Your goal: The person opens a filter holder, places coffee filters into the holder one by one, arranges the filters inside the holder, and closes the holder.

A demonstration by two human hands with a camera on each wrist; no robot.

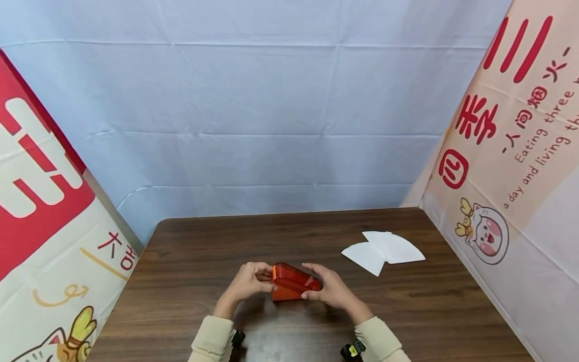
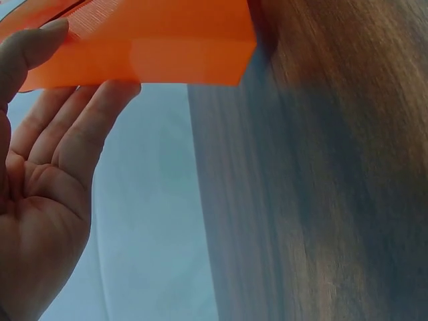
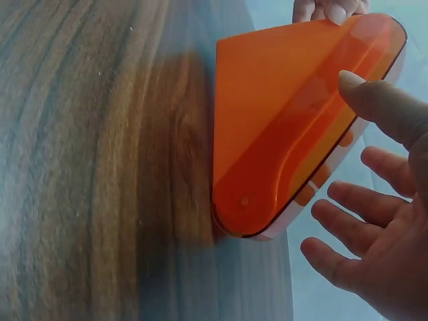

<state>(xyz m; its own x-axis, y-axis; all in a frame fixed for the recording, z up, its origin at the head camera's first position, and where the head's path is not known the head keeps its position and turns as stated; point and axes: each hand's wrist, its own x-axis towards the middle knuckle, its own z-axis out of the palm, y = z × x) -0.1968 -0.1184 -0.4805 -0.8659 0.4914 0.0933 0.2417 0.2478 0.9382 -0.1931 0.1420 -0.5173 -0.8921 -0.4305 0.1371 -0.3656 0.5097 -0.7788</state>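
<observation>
An orange wedge-shaped box [image 1: 291, 286] with a see-through red-orange lid stands on the table between the two hands, its tall end to the left. My left hand [image 1: 248, 283] pinches that tall end, thumb [image 2: 50, 27] on one face and fingers behind it. At the low end is my right hand [image 1: 330, 287]. Its thumb [image 3: 358, 83] lies over the side of the lid [image 3: 334, 100], while the other fingers [image 3: 354, 221] spread loosely past the box's far edge. In the right wrist view the lid covers the box.
Fan-shaped white paper pieces [image 1: 395, 247], like cone coffee filters, lie overlapping on the dark wooden table [image 1: 203, 246] at the back right. Pale cloth [image 1: 253, 100] hangs behind the table, with printed cloths [image 1: 511, 151] at the sides.
</observation>
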